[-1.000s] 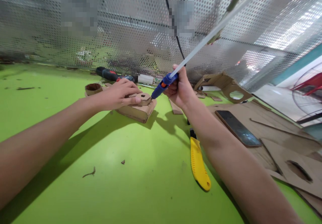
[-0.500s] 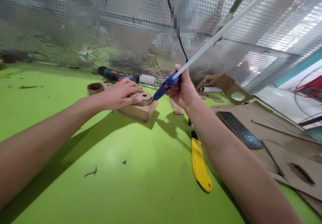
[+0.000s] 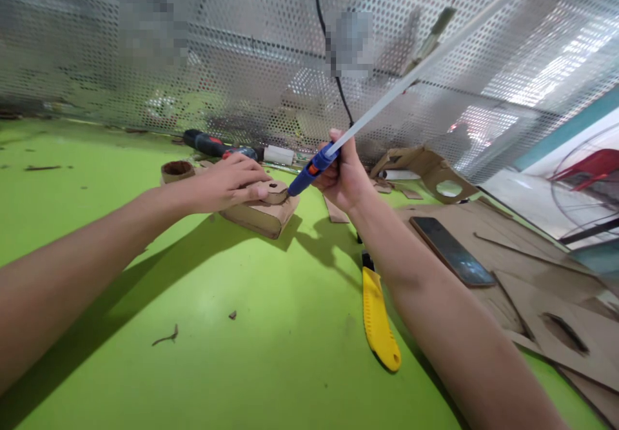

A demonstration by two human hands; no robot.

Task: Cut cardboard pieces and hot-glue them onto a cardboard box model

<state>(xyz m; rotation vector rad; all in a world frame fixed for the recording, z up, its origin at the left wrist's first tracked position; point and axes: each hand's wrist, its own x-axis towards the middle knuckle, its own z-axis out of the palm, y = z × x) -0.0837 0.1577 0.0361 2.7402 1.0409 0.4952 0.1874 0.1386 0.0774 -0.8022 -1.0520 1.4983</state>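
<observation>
A blue hot glue gun [image 3: 309,171] with a long white glue stick [image 3: 430,62] out of its back is gripped in my right hand [image 3: 345,182]. Its nozzle touches, or comes very close to, the right edge of a small rounded cardboard piece [image 3: 276,189] with a dark hole. That piece sits on a flat cardboard box [image 3: 261,218] with rounded corners. My left hand [image 3: 232,184] lies over both from the left, thumb against the rounded piece and fingers bent over the far side. The palm hides part of the box.
A yellow utility knife [image 3: 380,320] lies before my right forearm. Cardboard sheets and a phone [image 3: 452,251] are on the right. Behind stand a cardboard ring [image 3: 176,171], a power tool [image 3: 213,144], a cut cardboard shape [image 3: 425,169] and a perforated metal panel [image 3: 232,82].
The view has shifted slightly, so everything sits a little further left. Both hands keep their hold, and the glue gun's nozzle stays at the rounded piece's edge.
</observation>
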